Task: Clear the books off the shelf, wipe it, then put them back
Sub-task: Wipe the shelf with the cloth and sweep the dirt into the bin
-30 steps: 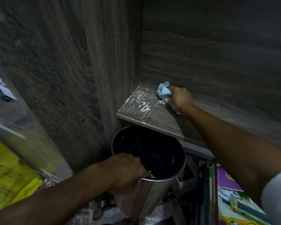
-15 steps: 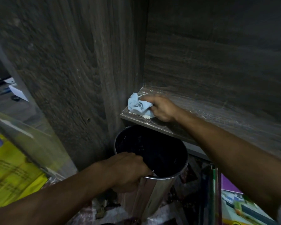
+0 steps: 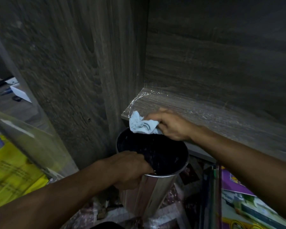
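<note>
My right hand (image 3: 173, 125): fingers clenched round the cloth (image 3: 142, 125) at the shelf (image 3: 205, 113) edge.
My left hand (image 3: 127, 169): fingers grasping the bin (image 3: 155, 187) rim.

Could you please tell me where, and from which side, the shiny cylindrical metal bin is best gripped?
Grip the rim of the shiny cylindrical metal bin, from its near left, as the left hand does: the polished wall looks slippery, the open mouth offers a lip, and the right hand with the pale blue cloth occupies the far side.
</note>
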